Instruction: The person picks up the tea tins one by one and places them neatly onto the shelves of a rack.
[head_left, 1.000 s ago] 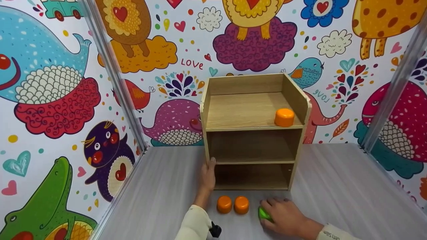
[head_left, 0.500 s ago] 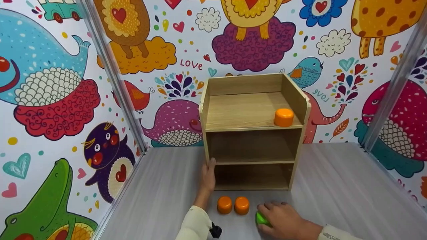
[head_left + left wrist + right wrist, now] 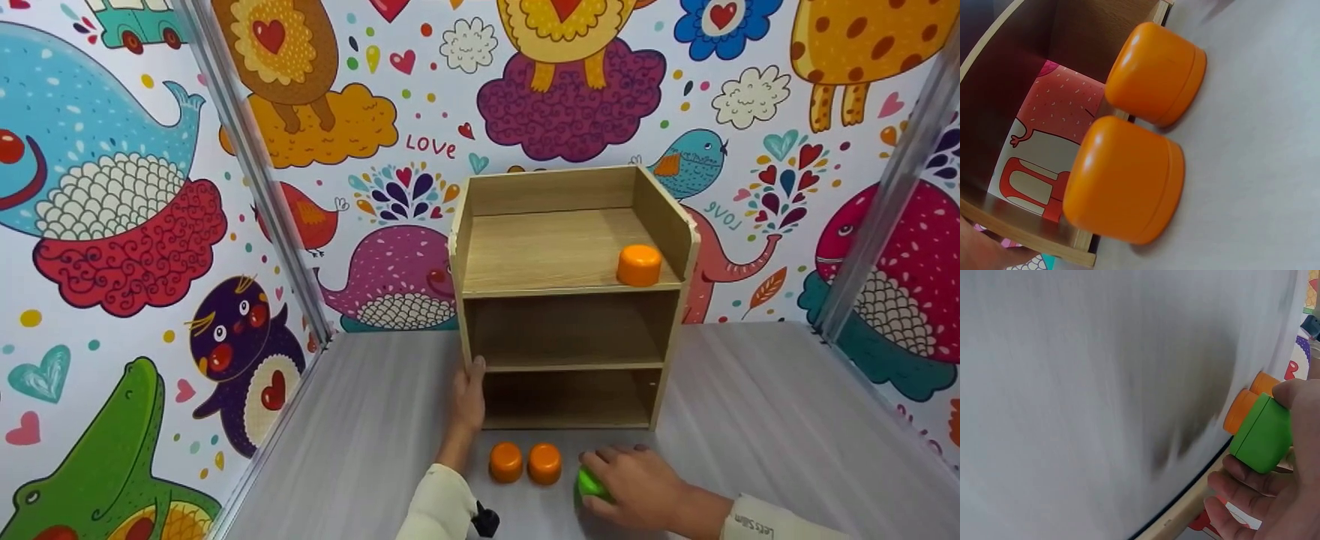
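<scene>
My left hand (image 3: 469,397) grips the left side panel of a small wooden shelf (image 3: 574,291), thumb on its front edge. Some of its fingers are hidden behind the panel. To the right, my right hand (image 3: 637,484) holds a green angular block (image 3: 1264,433) with a seam round it, between thumb and fingers, low over the table. Two rounded orange cylinders, a left one (image 3: 505,462) and a right one (image 3: 544,463), stand between the hands, just in front of the shelf. Each has a groove near its base in the left wrist view.
A third orange cylinder (image 3: 639,265) stands on the shelf's top deck at the front right. The grey table (image 3: 750,405) is enclosed by printed panels (image 3: 420,82) with metal posts (image 3: 262,172) at the corners. A black object (image 3: 485,518) sits by the left sleeve.
My right hand shifts slightly toward me with the green block, then a little forward again. My left hand, the shelf and the orange cylinders stay in place.
</scene>
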Motion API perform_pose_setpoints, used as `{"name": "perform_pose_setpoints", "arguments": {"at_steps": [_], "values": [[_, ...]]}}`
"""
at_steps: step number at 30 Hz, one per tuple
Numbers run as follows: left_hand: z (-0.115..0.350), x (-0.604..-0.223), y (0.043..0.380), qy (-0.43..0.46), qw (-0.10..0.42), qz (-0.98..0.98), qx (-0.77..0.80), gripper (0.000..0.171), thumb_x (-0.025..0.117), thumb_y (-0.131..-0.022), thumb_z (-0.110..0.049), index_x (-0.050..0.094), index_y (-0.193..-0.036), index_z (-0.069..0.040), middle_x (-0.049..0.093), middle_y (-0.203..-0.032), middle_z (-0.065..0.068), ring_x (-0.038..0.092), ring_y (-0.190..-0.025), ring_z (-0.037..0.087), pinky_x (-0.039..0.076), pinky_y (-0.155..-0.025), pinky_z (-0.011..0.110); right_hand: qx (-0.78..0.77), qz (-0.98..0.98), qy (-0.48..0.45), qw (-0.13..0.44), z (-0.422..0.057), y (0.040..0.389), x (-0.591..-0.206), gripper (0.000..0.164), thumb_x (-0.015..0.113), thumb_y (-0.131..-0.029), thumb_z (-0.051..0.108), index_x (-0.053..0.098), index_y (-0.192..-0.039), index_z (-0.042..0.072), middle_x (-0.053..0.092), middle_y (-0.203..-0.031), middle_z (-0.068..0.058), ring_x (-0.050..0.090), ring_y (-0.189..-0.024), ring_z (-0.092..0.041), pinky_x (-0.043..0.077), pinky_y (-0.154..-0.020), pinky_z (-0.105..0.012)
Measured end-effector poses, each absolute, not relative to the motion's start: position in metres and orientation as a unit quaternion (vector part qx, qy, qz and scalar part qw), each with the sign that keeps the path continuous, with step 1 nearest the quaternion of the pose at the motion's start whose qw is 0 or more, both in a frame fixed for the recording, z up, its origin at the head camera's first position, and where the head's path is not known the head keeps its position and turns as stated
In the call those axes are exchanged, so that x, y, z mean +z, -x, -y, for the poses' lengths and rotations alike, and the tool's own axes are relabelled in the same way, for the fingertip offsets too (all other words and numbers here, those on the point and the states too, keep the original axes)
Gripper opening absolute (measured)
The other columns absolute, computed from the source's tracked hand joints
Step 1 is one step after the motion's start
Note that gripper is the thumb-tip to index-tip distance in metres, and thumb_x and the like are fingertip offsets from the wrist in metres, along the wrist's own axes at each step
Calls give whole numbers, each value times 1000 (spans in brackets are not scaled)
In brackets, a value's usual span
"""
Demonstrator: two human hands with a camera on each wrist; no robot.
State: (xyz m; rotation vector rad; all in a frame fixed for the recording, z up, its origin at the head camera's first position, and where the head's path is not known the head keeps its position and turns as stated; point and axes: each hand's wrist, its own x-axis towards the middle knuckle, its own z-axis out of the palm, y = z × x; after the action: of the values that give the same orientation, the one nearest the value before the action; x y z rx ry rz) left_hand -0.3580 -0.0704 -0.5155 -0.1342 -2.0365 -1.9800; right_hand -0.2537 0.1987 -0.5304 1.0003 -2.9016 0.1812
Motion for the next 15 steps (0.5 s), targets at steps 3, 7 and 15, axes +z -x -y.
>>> {"name": "perform_pose_setpoints", "arguments": {"at_steps": [3,7,15], "values": [[71,-507,351,45,149,711,-685,23,49,-108,-20,58,-101,0,64,-115,19,57,-118,36,43,-105,47,64,941,-328,42,-199,253,-524,45,61,-96,57,62,-120,19,62,-89,8,50,-68,-5,38,-54,-32],[70,-505,348,41,152,709,-688,25,49,-108,-22,58,-99,0,64,-116,23,57,-119,41,42,-105,48,64,941,-329,51,-199,251,-517,47,56,-97,63,60,-117,21,56,-86,11,47,-67,-4,36,-53,-30],[69,-509,350,38,155,719,-676,31,48,-109,-22,61,-107,5,64,-110,20,60,-105,31,45,-97,44,67,938,-334,57,-198,247,-504,54,47,-97,72,58,-116,23,51,-83,13,44,-67,-4,32,-51,-26]]}}
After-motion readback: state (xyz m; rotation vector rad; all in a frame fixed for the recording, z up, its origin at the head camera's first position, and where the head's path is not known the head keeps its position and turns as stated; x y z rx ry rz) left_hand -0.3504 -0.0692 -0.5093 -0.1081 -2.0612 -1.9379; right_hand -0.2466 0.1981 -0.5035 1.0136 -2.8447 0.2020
